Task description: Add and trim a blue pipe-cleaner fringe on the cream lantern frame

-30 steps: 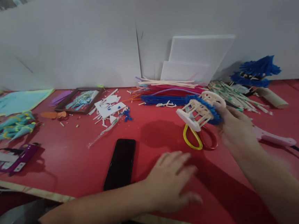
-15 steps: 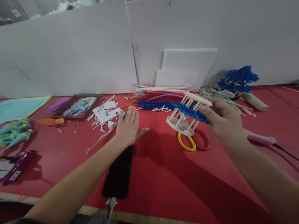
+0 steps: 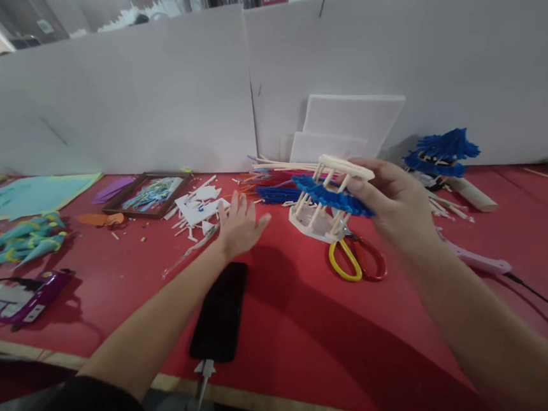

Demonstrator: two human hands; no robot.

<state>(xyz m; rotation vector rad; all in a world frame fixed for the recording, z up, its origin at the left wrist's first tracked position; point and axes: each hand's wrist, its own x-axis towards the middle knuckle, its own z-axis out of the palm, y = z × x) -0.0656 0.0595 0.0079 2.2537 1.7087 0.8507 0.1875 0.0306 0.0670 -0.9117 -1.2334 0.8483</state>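
Note:
My right hand (image 3: pixel 396 206) holds a small cream stick-built pavilion model (image 3: pixel 328 199) with a blue fringed roof ring, lifted a little above the red table (image 3: pixel 293 316). Its base hovers over the yellow and red scissors (image 3: pixel 356 261). My left hand (image 3: pixel 240 223) reaches forward over the table with fingers spread, holding nothing, close to a heap of white cut scraps (image 3: pixel 197 204) and just beyond a black phone (image 3: pixel 221 309).
Blue, pink and cream sticks (image 3: pixel 276 179) lie at the back by white foam boards (image 3: pixel 348 125). A blue fringed model (image 3: pixel 444 151), a framed picture (image 3: pixel 148 192), teal paper cones (image 3: pixel 16 244), a purple device (image 3: pixel 26 296) and a pink tool (image 3: pixel 478 260) surround the area.
My left hand went from resting near the front edge to reaching forward toward the white scraps. My right hand turned the pavilion model upright and raised it slightly leftward.

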